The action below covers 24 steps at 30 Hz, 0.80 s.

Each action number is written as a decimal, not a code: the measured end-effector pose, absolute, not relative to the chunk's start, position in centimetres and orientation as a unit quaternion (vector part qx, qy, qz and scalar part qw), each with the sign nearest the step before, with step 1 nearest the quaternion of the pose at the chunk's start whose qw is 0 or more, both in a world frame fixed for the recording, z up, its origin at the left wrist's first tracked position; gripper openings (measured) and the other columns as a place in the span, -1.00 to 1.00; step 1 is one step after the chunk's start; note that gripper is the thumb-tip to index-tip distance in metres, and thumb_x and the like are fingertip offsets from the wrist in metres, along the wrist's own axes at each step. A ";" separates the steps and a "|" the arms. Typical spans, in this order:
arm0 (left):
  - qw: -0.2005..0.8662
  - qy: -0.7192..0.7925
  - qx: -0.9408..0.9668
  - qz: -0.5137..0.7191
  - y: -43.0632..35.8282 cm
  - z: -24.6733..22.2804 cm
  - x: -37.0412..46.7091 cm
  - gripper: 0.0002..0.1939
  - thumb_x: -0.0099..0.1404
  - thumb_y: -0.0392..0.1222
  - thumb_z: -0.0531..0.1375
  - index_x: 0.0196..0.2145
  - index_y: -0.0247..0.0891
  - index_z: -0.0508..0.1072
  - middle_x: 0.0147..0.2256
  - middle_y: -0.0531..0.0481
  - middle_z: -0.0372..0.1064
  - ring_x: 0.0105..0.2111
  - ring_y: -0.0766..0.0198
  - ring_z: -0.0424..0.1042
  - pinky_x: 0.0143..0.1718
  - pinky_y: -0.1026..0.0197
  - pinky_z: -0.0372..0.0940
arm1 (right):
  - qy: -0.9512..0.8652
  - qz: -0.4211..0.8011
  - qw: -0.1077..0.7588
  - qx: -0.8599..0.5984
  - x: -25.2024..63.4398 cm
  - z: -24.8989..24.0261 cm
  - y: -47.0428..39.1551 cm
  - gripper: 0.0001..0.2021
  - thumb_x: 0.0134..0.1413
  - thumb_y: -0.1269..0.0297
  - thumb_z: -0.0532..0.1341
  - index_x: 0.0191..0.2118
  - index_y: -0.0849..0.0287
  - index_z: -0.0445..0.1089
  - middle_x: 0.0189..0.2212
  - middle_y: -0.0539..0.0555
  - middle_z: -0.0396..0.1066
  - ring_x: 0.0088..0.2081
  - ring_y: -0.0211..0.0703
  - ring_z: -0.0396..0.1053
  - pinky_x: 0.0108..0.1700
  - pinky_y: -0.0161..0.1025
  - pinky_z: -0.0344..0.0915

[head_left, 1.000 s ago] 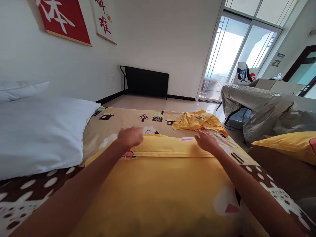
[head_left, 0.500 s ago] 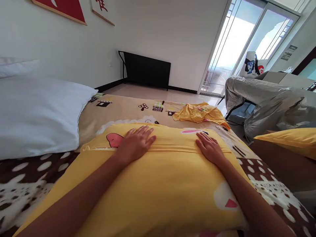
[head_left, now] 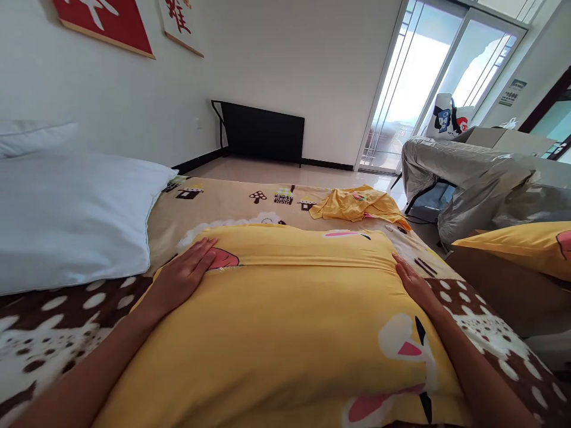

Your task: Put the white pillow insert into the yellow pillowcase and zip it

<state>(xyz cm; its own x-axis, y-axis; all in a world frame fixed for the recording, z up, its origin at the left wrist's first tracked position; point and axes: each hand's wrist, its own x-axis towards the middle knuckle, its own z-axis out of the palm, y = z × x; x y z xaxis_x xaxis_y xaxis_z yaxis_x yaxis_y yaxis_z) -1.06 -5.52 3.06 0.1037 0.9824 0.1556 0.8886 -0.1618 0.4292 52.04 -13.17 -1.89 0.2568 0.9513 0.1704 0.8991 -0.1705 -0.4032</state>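
Note:
In front of me a pillow in a yellow pillowcase [head_left: 294, 321] lies on the bed, printed with pink and white cartoon shapes. A fabric seam runs across it near its far edge. My left hand [head_left: 182, 276] rests on its far left corner, beside a pink printed patch, with the fingers stretched out. My right hand [head_left: 413, 282] touches the far right side of the pillow, fingers extended and flat. Neither hand grips anything.
A white pillow [head_left: 75, 220] lies to the left. Crumpled yellow cloth [head_left: 361, 204] lies on the patterned bedspread [head_left: 232, 193] beyond. At right are another yellow pillow [head_left: 521, 244] and plastic-covered furniture [head_left: 482, 160]. A black panel [head_left: 263, 132] leans against the far wall.
My left hand has slid left to the pillow's corner. My right hand has moved right to its side edge. The view has tilted slightly upward.

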 end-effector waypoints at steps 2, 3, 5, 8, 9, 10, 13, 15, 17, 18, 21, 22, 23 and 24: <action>0.068 0.660 0.725 0.188 -6.4 4.4 -0.8 -0.38 0.35 0.02 -0.26 0.23 -0.36 0.09 0.27 -0.10 -0.01 0.25 0.02 0.01 0.25 0.03 -0.07 | -0.587 0.019 0.192 -0.787 51.7 -0.4 -13.9 -0.48 0.25 0.15 -0.19 0.23 0.20 0.13 0.21 0.16 0.15 0.23 0.01 0.10 0.21 0.03 0.07; 0.028 0.666 0.720 0.191 -7.0 5.3 -0.3 -0.41 0.34 -0.05 -0.24 0.21 -0.36 0.13 0.25 -0.13 0.04 0.22 0.00 0.07 0.24 0.01 -0.03 | -0.582 -0.012 0.193 -0.790 51.0 0.7 -14.3 -0.50 0.24 0.20 -0.17 0.20 0.24 0.17 0.20 0.21 0.17 0.22 0.05 0.11 0.20 0.06 0.06; -0.048 0.646 0.730 0.218 -8.9 7.1 2.0 -0.45 0.29 -0.18 -0.20 0.18 -0.38 0.19 0.21 -0.15 0.13 0.19 0.03 0.14 0.22 0.04 0.00 | -0.608 -0.065 0.219 -0.761 48.4 2.9 -15.3 -0.51 0.21 0.26 -0.15 0.17 0.26 0.21 0.19 0.23 0.18 0.23 0.02 0.10 0.22 0.04 0.04; -0.063 0.527 0.818 0.224 -12.4 8.6 7.7 -0.44 0.25 -0.25 -0.17 0.17 -0.37 0.21 0.22 -0.11 0.12 0.23 0.15 0.08 0.23 0.10 0.00 | -0.709 -0.085 0.249 -0.654 41.6 5.4 -17.1 -0.51 0.25 0.17 -0.14 0.21 0.21 0.16 0.21 0.14 0.16 0.24 -0.08 0.08 0.24 -0.06 0.04; -0.060 0.484 0.848 0.209 -13.5 8.5 9.8 -0.43 0.25 -0.25 -0.15 0.20 -0.34 0.18 0.24 -0.09 0.08 0.24 0.16 0.05 0.24 0.07 -0.01 | -0.743 -0.089 0.242 -0.617 39.1 5.8 -17.6 -0.50 0.25 0.15 -0.11 0.23 0.22 0.12 0.23 0.14 0.11 0.26 -0.08 0.03 0.26 -0.06 0.00; -0.054 0.445 0.872 0.195 -14.4 8.1 11.7 -0.43 0.26 -0.24 -0.13 0.22 -0.31 0.15 0.25 -0.07 0.04 0.25 0.17 0.03 0.24 0.05 -0.02 | -0.775 -0.088 0.229 -0.583 36.7 6.0 -18.1 -0.49 0.26 0.15 -0.11 0.26 0.21 0.08 0.25 0.11 0.06 0.28 -0.11 -0.02 0.27 -0.07 -0.03; -0.049 0.379 0.907 0.174 -15.8 5.9 14.1 -0.46 0.34 -0.14 -0.13 0.25 -0.23 0.10 0.25 -0.04 0.02 0.25 0.17 0.04 0.24 0.01 -0.01 | -0.813 -0.092 0.200 -0.539 32.3 5.1 -19.2 -0.51 0.29 0.25 -0.16 0.30 0.16 -0.01 0.27 0.05 0.01 0.30 -0.17 -0.08 0.29 -0.08 -0.08; -0.072 0.379 0.904 0.185 -15.9 4.0 12.7 -0.45 0.36 -0.05 -0.12 0.27 -0.17 0.05 0.26 -0.02 0.01 0.25 0.17 0.03 0.24 0.01 -0.03 | -0.807 -0.111 0.194 -0.547 32.3 3.6 -19.7 -0.49 0.28 0.23 -0.13 0.31 0.14 -0.06 0.28 0.03 -0.02 0.30 -0.15 -0.10 0.30 -0.06 -0.11; -0.114 0.411 0.880 0.210 -15.8 2.1 9.7 -0.42 0.34 -0.01 -0.08 0.28 -0.14 0.00 0.27 -0.01 -0.03 0.26 0.15 0.01 0.25 0.02 -0.08 | -0.784 -0.142 0.206 -0.568 34.3 1.9 -20.3 -0.46 0.26 0.17 -0.07 0.32 0.11 -0.10 0.30 0.04 -0.06 0.31 -0.10 -0.11 0.30 -0.02 -0.13; -0.136 0.439 0.860 0.224 -15.9 1.1 7.9 -0.41 0.34 -0.02 -0.07 0.29 -0.13 -0.02 0.28 -0.02 -0.04 0.26 0.13 0.01 0.25 0.01 -0.11 | -0.767 -0.158 0.219 -0.582 35.8 1.0 -20.7 -0.45 0.25 0.16 -0.05 0.33 0.08 -0.12 0.30 0.04 -0.07 0.31 -0.08 -0.11 0.29 0.00 -0.13; -0.175 0.531 0.786 0.265 -17.0 -1.5 2.5 -0.41 0.34 -0.06 -0.11 0.30 -0.11 -0.09 0.30 -0.04 -0.09 0.27 0.07 -0.03 0.25 -0.08 -0.16 | -0.704 -0.166 0.267 -0.637 40.9 -1.7 -22.4 -0.47 0.26 0.17 -0.08 0.32 0.05 -0.10 0.31 0.05 -0.07 0.30 -0.05 -0.09 0.27 0.05 -0.11; -0.172 0.563 0.760 0.275 -17.5 -2.3 0.7 -0.41 0.35 -0.07 -0.14 0.31 -0.12 -0.12 0.30 -0.06 -0.11 0.27 0.05 -0.05 0.24 -0.10 -0.14 | -0.679 -0.153 0.288 -0.658 42.6 -2.6 -23.1 -0.47 0.26 0.15 -0.10 0.31 0.06 -0.07 0.30 0.06 -0.06 0.30 -0.03 -0.09 0.27 0.07 -0.10; -0.161 0.595 0.736 0.280 -17.9 -3.0 -1.2 -0.41 0.36 -0.07 -0.17 0.31 -0.16 -0.13 0.30 -0.10 -0.10 0.27 0.03 -0.03 0.22 -0.11 -0.08 | -0.650 -0.130 0.314 -0.680 44.3 -3.4 -23.7 -0.46 0.25 0.10 -0.11 0.30 0.08 -0.04 0.30 0.08 -0.05 0.30 -0.01 -0.08 0.26 0.08 -0.09; -0.144 0.627 0.713 0.278 -18.3 -3.6 -3.0 -0.42 0.36 -0.06 -0.18 0.30 -0.20 -0.10 0.27 -0.14 -0.01 0.23 0.01 0.06 0.18 -0.11 0.04 | -0.617 -0.096 0.345 -0.701 45.8 -4.0 -24.3 -0.44 0.23 0.04 -0.12 0.29 0.12 -0.01 0.29 0.11 -0.02 0.29 0.01 -0.06 0.26 0.09 -0.08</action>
<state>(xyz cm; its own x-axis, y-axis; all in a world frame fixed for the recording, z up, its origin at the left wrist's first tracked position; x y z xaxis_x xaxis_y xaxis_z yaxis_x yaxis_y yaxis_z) -2.97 -18.27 -3.57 0.0594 0.8145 0.5771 0.9748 -0.1717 0.1421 45.81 -24.30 -4.02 0.2198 0.7991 0.5596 0.9310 -0.0005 -0.3650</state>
